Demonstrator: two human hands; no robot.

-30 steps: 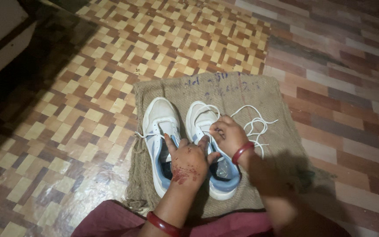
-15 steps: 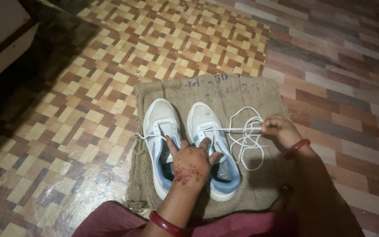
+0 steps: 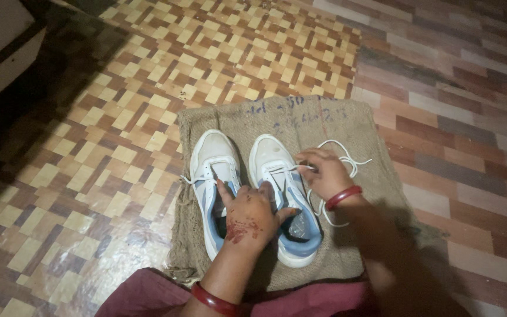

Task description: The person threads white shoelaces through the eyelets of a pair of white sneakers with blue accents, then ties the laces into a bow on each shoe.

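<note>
Two hands on a pair of shoes

Head view: two white and blue shoes stand side by side on a sack [image 3: 347,126] on the floor [image 3: 89,152]. The left hand [image 3: 247,217] lies flat with a released grip, fingers spread, on the right shoe [image 3: 280,194], touching also the left shoe [image 3: 212,176]. The right hand [image 3: 324,173] has its grip pinched on the white lace [image 3: 347,164] just beside the right shoe

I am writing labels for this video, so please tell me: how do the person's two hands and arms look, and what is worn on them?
Both forearms are bare, with no sleeves. Each wrist carries a red bangle: left bangle, right bangle. The back of the left hand has a dark red henna-like pattern. The right hand shows no visible marking. No rings can be seen.
</note>
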